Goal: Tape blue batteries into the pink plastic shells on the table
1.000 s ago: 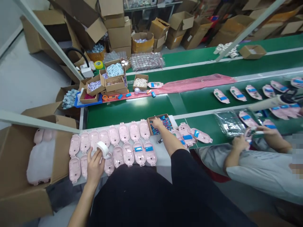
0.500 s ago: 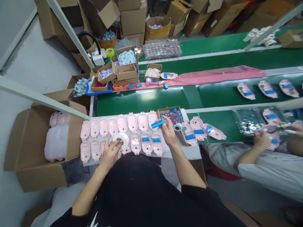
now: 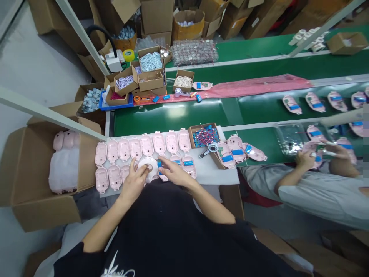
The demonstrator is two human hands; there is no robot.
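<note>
My left hand is closed on a roll of white tape, fingers at its core. Close against the roll's right side, my right hand holds a blue battery between its fingers. Two rows of pink plastic shells lie in front of me on a white sheet. Lower-row shells right of the roll hold blue batteries, one of them a shell just beyond my right hand. Whether the battery in my hand touches the tape is hard to tell.
A carton of wired blue batteries stands at the sheet's right end, beside more pink shells. A big open carton is at left. The green conveyor runs behind. At right a co-worker's hands handle a shell.
My right hand has moved left and down with the blue battery, from above the shells' right end to the tape roll. My left hand keeps the roll. The view has shifted slightly.
</note>
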